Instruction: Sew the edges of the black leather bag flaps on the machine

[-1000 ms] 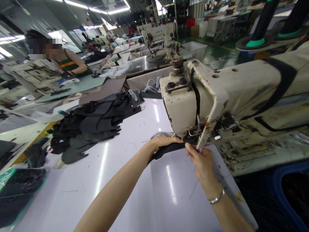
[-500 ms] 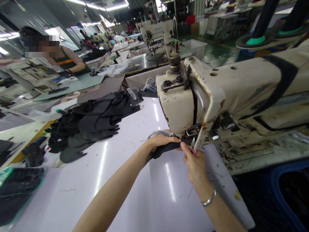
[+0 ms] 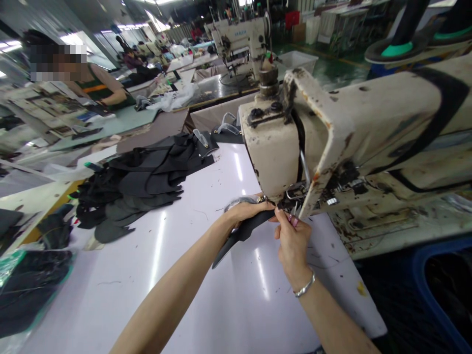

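A dark fabric piece [image 3: 246, 230] lies under the head of a beige sewing machine [image 3: 271, 147], its pointed end toward me. My left hand [image 3: 246, 212] grips its far edge, beside a clear strap with a small metal fitting [image 3: 260, 199]. My right hand [image 3: 293, 236] pinches the piece's right end near the needle area. Small scissors with pink handle rings [image 3: 293, 221] are looped on my right fingers, blades toward the machine. A silver bracelet [image 3: 305, 285] circles my right wrist. The machine's needle is hidden.
A heap of dark fabric pieces [image 3: 147, 182] covers the left part of the white table [image 3: 184, 305]. Finished-looking pieces with clear straps [image 3: 228, 132] lie behind. A blue bin [image 3: 424, 280] stands at right. A person [image 3: 106, 91] sits at another machine, back left.
The dark piece now shows more of its length toward me, its pointed end exposed. My right hand has shifted slightly left and up, and the view has moved a little.
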`<action>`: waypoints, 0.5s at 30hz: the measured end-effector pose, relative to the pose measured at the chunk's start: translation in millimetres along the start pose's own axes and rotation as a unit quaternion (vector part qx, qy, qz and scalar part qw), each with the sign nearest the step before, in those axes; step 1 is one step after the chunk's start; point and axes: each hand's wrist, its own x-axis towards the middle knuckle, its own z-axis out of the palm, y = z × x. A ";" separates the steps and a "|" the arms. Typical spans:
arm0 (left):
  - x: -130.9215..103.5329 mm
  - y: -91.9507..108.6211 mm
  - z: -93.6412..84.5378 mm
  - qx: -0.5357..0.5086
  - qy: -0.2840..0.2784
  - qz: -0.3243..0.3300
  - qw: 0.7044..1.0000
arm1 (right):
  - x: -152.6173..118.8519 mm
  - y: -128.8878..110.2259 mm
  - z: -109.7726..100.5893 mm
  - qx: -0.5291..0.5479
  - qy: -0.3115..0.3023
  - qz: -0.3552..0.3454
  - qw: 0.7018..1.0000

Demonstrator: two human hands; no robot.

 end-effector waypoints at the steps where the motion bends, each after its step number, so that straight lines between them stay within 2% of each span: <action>1: -3.2 -0.3 1.7 0.001 0.014 -0.011 1.000 | 0.1 -0.1 0.3 -0.007 0.004 -0.004 1.000; 9: -19.4 -18.3 26.3 -0.041 0.119 -0.156 0.980 | 2.9 0.4 -2.8 -0.009 0.007 -0.033 0.999; 12: -24.6 -25.1 39.8 -0.097 0.145 -0.166 0.971 | 3.5 0.1 -6.2 -0.016 -0.002 -0.036 0.999; 15: -30.3 -26.2 52.9 -0.137 0.163 -0.142 0.967 | 3.6 -0.8 -9.9 -0.028 -0.022 -0.048 0.998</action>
